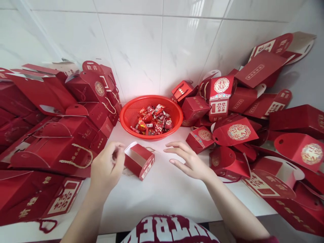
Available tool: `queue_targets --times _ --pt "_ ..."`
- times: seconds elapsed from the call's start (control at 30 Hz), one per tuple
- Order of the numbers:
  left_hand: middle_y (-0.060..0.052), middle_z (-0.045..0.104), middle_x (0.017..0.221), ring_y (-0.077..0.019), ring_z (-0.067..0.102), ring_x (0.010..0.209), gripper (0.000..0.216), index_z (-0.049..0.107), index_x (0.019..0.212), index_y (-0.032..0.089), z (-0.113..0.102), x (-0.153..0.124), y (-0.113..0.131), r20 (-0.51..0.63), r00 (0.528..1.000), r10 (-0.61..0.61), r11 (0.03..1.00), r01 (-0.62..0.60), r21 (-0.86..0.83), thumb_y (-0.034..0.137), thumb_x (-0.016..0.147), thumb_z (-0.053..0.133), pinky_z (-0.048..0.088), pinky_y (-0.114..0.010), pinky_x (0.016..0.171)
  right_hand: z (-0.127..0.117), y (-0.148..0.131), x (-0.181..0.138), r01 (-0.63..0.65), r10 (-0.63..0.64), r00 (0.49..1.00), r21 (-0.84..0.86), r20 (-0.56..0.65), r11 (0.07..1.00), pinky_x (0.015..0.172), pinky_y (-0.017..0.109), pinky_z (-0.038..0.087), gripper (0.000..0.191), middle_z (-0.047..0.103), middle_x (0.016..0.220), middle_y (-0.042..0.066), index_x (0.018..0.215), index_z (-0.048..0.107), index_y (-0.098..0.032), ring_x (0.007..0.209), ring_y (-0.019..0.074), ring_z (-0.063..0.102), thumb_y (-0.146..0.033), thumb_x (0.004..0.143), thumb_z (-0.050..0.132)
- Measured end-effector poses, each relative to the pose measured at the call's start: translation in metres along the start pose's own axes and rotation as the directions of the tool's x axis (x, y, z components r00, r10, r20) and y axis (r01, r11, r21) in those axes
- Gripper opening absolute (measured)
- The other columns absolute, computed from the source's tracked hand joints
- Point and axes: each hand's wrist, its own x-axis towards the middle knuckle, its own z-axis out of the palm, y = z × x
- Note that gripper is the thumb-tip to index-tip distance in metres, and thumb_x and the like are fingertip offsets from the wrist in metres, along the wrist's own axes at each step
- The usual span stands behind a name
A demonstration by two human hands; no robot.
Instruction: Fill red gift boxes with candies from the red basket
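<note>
A small red gift box (139,160) lies open on its side on the white counter (162,192), its white inside facing left. My left hand (107,167) hovers just left of it, fingers curled near the open end, holding nothing I can see. My right hand (188,158) is spread open to the right of the box, palm down, a short gap away from it. Behind the box stands a red mesh basket (131,111) holding several red-wrapped candies (153,119).
Piles of red gift boxes with rope handles fill the left side (58,135) and the right side (253,131) of the counter. A white tiled wall (162,50) rises behind. The counter's front edge runs near my body.
</note>
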Motion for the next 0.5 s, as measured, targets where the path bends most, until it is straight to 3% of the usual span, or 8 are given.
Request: queue_targets --times 0.1,0.17,0.33,0.43,0.5 --pt "0.000 0.064 0.064 -0.0210 0.062 0.057 0.039 0.063 0.117 0.027 -0.003 -0.004 0.010 0.230 0.970 -0.079 0.964 0.016 0.266 0.053 0.094 0.044 0.032 -0.026 0.054 0.005 -0.008 0.015 0.048 -0.049 0.997 0.028 0.061 0.998 0.108 0.041 0.045 0.034 0.057 0.134 0.011 0.135 0.054 -0.024 0.126 0.0230 0.053 -0.032 0.102 0.052" --pt "-0.001 0.066 0.063 -0.0248 0.065 0.058 0.045 0.060 0.123 0.028 -0.002 -0.005 0.011 0.345 0.931 -0.121 0.948 0.005 0.319 0.057 0.095 0.041 0.031 -0.026 0.054 0.010 -0.011 0.022 0.070 -0.077 0.990 0.065 0.115 0.995 0.109 0.042 0.044 0.037 0.057 0.137 0.011 0.139 0.051 -0.023 0.128 0.0233 0.052 -0.033 0.102 0.052" --pt "-0.002 0.074 0.085 -0.0243 0.071 0.074 0.041 0.058 0.113 0.026 0.010 -0.001 0.003 0.487 0.867 -0.102 0.991 0.047 0.124 0.059 0.093 0.045 0.040 -0.026 0.058 0.020 -0.015 0.028 0.057 -0.085 0.965 0.119 0.247 0.991 0.095 0.035 0.050 0.032 0.069 0.119 0.007 0.135 0.054 -0.022 0.105 0.0193 0.065 -0.028 0.107 0.041" --pt "-0.002 0.074 0.089 -0.0217 0.070 0.071 0.048 0.050 0.127 0.025 0.022 0.001 0.002 0.563 0.825 -0.045 0.998 0.059 -0.006 0.057 0.091 0.051 0.044 -0.027 0.062 0.022 -0.016 0.032 0.060 -0.071 0.956 0.050 0.284 0.997 0.085 0.031 0.049 0.029 0.072 0.108 0.006 0.124 0.062 -0.021 0.093 0.0182 0.067 -0.030 0.107 0.040" --pt "-0.002 0.072 0.090 -0.0211 0.069 0.071 0.055 0.046 0.135 0.025 0.030 0.000 0.003 0.569 0.822 -0.010 0.997 0.051 -0.056 0.057 0.091 0.051 0.046 -0.028 0.064 0.024 -0.016 0.035 0.052 -0.042 0.950 -0.023 0.310 0.998 0.077 0.029 0.047 0.030 0.072 0.094 0.005 0.111 0.066 -0.020 0.081 0.0173 0.065 -0.034 0.107 0.040"
